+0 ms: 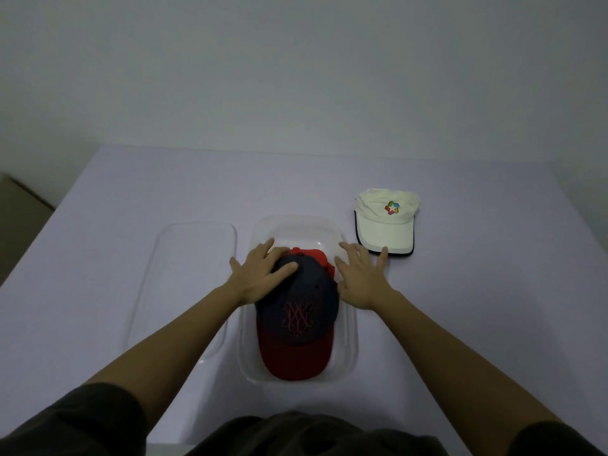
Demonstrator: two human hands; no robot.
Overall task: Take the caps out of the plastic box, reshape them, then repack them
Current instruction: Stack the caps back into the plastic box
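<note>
A clear plastic box (348, 350) stands on the table in front of me. In it lies a navy cap (302, 311) with a red brim and red stitched logo, brim toward me. Under its far end a red cap (312, 255) peeks out. My left hand (263, 274) rests on the navy cap's crown, fingers spread, thumb on top. My right hand (358, 278) lies flat with fingers apart at the box's right rim, beside the cap. A cream cap (386, 222) with a coloured logo sits on the table to the right of the box.
The box's clear lid (187, 284) lies flat to the left of the box. The table (98, 291) has a pale lilac cover. A wall stands behind the far edge. A brownish object shows past the table's left edge.
</note>
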